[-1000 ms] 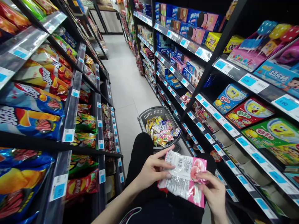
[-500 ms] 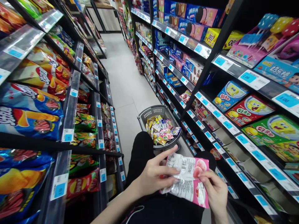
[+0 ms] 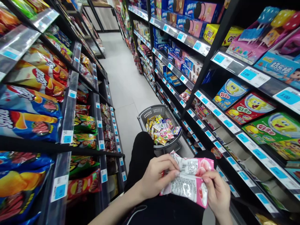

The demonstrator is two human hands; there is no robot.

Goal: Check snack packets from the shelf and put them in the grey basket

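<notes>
A pink and white candy bag point(image 3: 187, 181) with peaches printed on it lies across my lap, its printed back facing up. My left hand point(image 3: 159, 175) pinches the bag near its left part, fingers and thumb pressed together. At the bag's right edge, my right hand point(image 3: 217, 190) grips it with the thumb on top. Just beyond my knees stands a grey shopping basket point(image 3: 150, 109), and in it lies a heap of small colourful snack packets point(image 3: 162, 128).
On the left, a shelf rack holds chip bags point(image 3: 30, 100). The right rack carries cookie boxes point(image 3: 192, 14), cartoon snack boxes point(image 3: 250, 107) and blue price tags. Between the racks runs a pale tiled aisle point(image 3: 119, 72).
My left hand's fingers, spread out over the bag before, have curled in and now pinch it. My right hand keeps its hold on the right edge.
</notes>
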